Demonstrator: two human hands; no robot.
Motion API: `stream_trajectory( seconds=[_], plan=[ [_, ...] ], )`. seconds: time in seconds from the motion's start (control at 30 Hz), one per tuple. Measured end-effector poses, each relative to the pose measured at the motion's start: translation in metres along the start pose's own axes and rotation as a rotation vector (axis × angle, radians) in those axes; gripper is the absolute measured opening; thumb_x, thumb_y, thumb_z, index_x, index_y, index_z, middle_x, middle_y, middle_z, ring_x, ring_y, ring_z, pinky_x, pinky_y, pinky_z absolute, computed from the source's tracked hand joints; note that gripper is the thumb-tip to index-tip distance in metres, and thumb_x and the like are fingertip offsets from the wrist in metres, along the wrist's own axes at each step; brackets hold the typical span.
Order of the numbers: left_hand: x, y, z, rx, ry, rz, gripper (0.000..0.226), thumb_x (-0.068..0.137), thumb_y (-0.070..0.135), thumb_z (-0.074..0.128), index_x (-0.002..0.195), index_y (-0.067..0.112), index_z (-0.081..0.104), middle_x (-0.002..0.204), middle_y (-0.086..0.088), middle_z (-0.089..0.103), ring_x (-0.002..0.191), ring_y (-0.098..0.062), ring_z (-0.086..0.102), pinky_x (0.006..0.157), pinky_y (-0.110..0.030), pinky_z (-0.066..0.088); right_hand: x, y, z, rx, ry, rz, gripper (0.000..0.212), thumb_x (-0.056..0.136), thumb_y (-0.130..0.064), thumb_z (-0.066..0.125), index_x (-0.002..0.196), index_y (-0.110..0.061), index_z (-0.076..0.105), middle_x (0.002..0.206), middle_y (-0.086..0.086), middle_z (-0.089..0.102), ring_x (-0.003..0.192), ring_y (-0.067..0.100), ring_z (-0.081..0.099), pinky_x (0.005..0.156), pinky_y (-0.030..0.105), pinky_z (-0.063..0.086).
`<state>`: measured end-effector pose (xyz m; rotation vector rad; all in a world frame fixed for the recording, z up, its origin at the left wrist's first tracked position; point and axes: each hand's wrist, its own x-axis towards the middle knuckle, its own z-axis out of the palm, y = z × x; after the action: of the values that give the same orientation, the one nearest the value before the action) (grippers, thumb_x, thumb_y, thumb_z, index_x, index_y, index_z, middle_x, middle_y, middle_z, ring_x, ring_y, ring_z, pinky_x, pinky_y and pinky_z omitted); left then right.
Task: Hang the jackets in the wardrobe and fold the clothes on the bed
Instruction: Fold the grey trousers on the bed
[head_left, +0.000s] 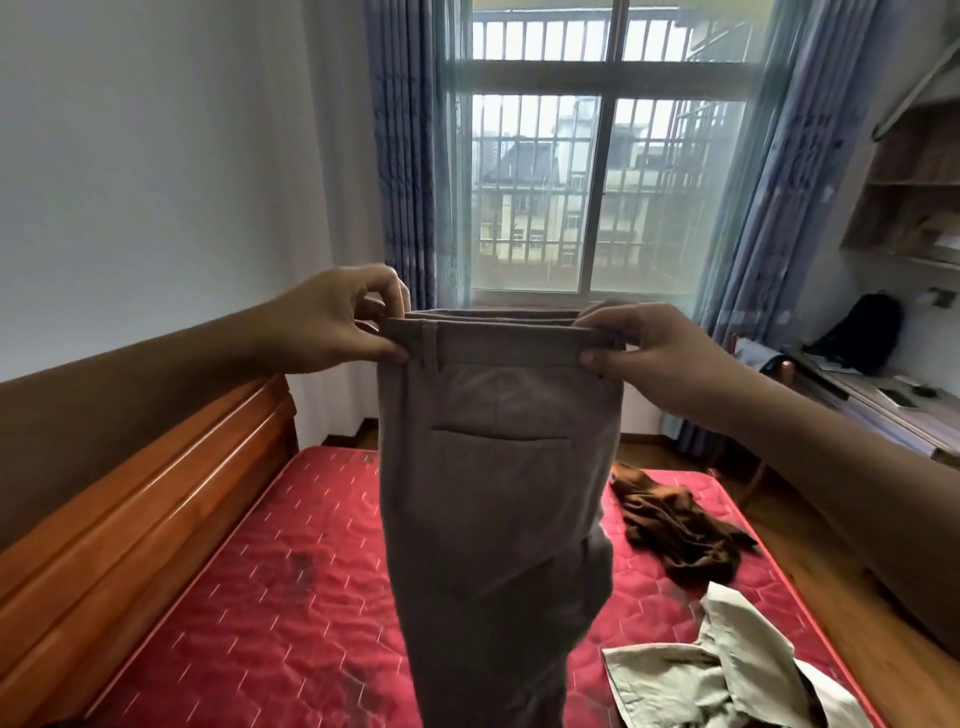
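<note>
Trousers (498, 493), grey-brown, hang at frame centre, held up above the bed by the waistband (509, 338); legs drop out of view at 6 o'clock.

Left hand (332, 322): thumb and fingertips clamped on the waistband's 9 o'clock end. Right hand (654, 353): thumb below and fingers above, pinching the 3 o'clock end. Band is stretched flat between them.

Handling (judgement): woven cloth, light, limp, not slippery or fragile. The double-thick waistband is the firmest part, so it is a sound place to hold. The legs will likely swing and twist, so lay them flat before folding.

Surface: red quilted mattress (270, 597), bare, with dark stains; probably soft but flat enough to fold on. Brown garment (680, 530) is crumpled at 4 o'clock, pale green garment (727, 670) at 5 o'clock.

Room: wooden headboard (130, 499) at 8 o'clock, barred window (587, 171) with blue curtains (405, 156) at 12, desk (872, 410) with black backpack (862, 332) at 3. No wardrobe in view.
</note>
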<state>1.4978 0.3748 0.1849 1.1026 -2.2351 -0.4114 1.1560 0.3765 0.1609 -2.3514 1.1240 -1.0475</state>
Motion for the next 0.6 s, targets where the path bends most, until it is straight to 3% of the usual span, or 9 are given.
stream_trajectory(
  seconds=[0.17, 0.27, 0.37, 0.47, 0.53, 0.6],
  plan=[
    [0.006, 0.013, -0.006, -0.097, -0.051, -0.097, 0.067, 0.081, -0.001, 0.078, 0.135, 0.027, 0.050, 0.117, -0.001, 0.064, 0.105, -0.019, 0.070, 0.086, -0.035, 0.061, -0.001, -0.016, 0.002, 0.036, 0.175, -0.091, 0.032, 0.091, 0.006, 0.066, 0.106, -0.021, 0.072, 0.108, -0.010, 0.064, 0.098, -0.009, 0.059, 0.088, 0.017, 0.052],
    [0.009, 0.018, -0.008, -0.051, -0.060, -0.123, 0.056, 0.083, 0.005, 0.077, 0.131, 0.026, 0.058, 0.110, -0.001, 0.070, 0.103, -0.019, 0.069, 0.090, -0.037, 0.059, -0.004, -0.018, 0.002, 0.081, 0.285, -0.116, 0.039, 0.088, 0.010, 0.066, 0.117, -0.016, 0.067, 0.112, -0.002, 0.063, 0.099, 0.005, 0.062, 0.086, 0.031, 0.056],
    [0.011, 0.021, -0.006, -0.068, -0.029, -0.117, 0.042, 0.083, 0.005, 0.077, 0.119, 0.024, 0.066, 0.110, -0.002, 0.071, 0.103, -0.019, 0.069, 0.090, -0.037, 0.060, -0.009, -0.017, -0.003, 0.164, 0.365, -0.074, 0.076, 0.087, 0.010, 0.068, 0.144, -0.034, 0.046, 0.120, 0.002, 0.056, 0.099, 0.027, 0.065, 0.082, 0.038, 0.060],
    [0.017, 0.030, -0.006, 0.148, -0.046, -0.094, 0.038, 0.085, 0.012, 0.078, 0.118, 0.025, 0.064, 0.107, -0.001, 0.069, 0.096, -0.019, 0.068, 0.085, -0.034, 0.060, -0.013, -0.022, -0.004, 0.347, 0.332, 0.021, 0.085, 0.087, 0.012, 0.068, 0.150, -0.037, 0.040, 0.099, 0.026, 0.057, 0.087, 0.034, 0.062, 0.085, 0.044, 0.059],
    [0.024, 0.044, -0.009, 0.368, -0.075, -0.077, 0.053, 0.085, 0.033, 0.077, 0.133, 0.031, 0.054, 0.126, -0.003, 0.062, 0.108, -0.017, 0.062, 0.090, -0.032, 0.054, -0.017, -0.029, 0.000, 0.374, 0.318, 0.022, 0.077, 0.087, 0.014, 0.067, 0.144, -0.033, 0.046, 0.100, 0.037, 0.057, 0.090, 0.043, 0.063, 0.088, 0.055, 0.058],
    [0.031, 0.065, -0.007, 0.433, -0.120, -0.042, 0.086, 0.078, 0.056, 0.069, 0.153, 0.037, 0.030, 0.154, 0.001, 0.040, 0.134, -0.016, 0.044, 0.101, -0.029, 0.038, -0.019, -0.036, 0.006, 0.365, 0.333, 0.006, 0.070, 0.086, 0.011, 0.069, 0.138, -0.031, 0.049, 0.104, 0.031, 0.062, 0.099, 0.040, 0.066, 0.085, 0.058, 0.057]
  ],
)
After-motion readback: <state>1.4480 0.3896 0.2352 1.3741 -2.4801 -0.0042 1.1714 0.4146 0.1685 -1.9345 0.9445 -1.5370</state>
